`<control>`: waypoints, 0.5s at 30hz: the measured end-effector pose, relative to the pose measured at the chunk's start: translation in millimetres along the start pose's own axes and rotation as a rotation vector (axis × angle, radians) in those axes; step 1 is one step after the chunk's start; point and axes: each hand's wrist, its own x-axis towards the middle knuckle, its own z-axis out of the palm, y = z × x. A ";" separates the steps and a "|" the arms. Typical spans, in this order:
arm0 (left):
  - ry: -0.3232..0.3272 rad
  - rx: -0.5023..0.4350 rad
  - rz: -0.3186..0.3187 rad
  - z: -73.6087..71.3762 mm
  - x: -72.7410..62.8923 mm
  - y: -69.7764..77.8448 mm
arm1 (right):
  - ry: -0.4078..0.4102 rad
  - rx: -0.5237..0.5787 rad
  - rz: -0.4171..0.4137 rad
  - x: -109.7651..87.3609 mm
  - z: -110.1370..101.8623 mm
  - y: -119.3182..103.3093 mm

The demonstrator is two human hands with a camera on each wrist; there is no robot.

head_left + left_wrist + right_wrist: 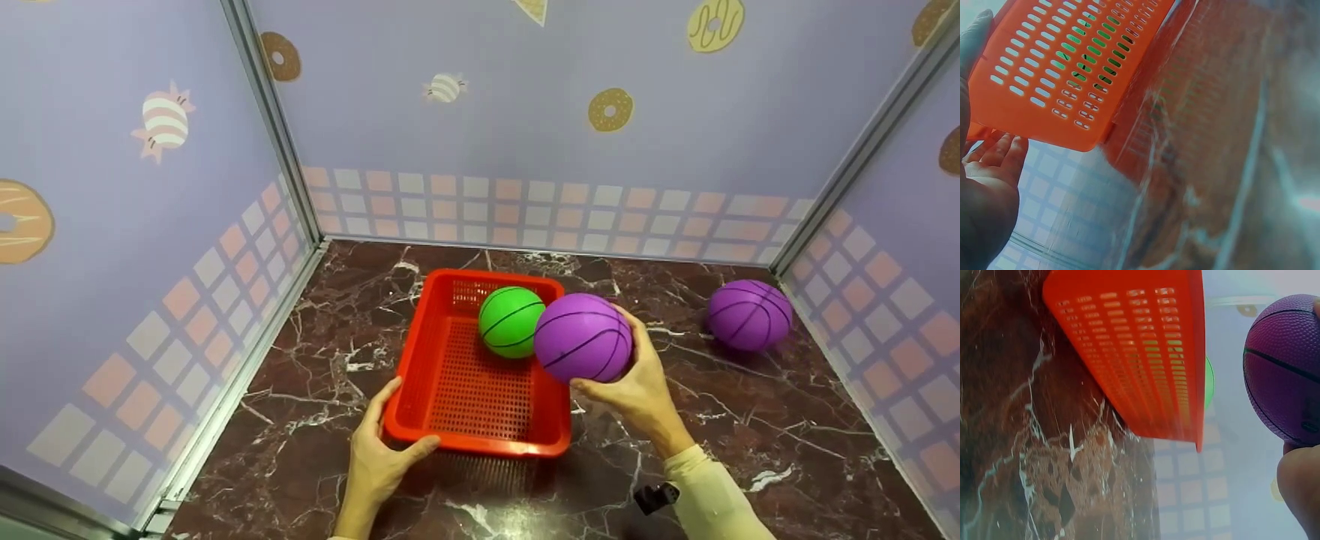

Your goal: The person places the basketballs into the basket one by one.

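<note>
A red plastic basket [495,447] with slotted walls stands on the marbled tabletop. My left hand [376,459] grips its near left corner, thumb at the front rim and fingers along the left side. Inside the basket, toward the back right, lies a green ball [508,322] with black lines. My right hand [637,390] holds a purple ball [581,339] of the same pattern, thumb below and fingers round its right side. That ball is raised over the basket's right rim and overlaps the green one in the head view.
Another purple ball [750,315] rests at the back right, near the side wall. Patterned panels [525,135] close off the back and both sides. A small black object [656,496] shows beside my right sleeve [712,487].
</note>
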 end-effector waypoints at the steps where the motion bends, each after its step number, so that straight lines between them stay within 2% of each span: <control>1: 0.000 -0.002 0.001 0.0 0.1 0.1 | -0.008 0.015 0.009 -0.4 2.0 -0.7; 7: -0.006 -0.015 0.000 -0.2 0.0 0.6 | -0.040 0.068 0.060 -4.0 15.5 -2.2; 15: 0.003 -0.007 0.003 -0.2 0.1 0.2 | -0.115 0.131 0.055 -8.6 37.1 1.8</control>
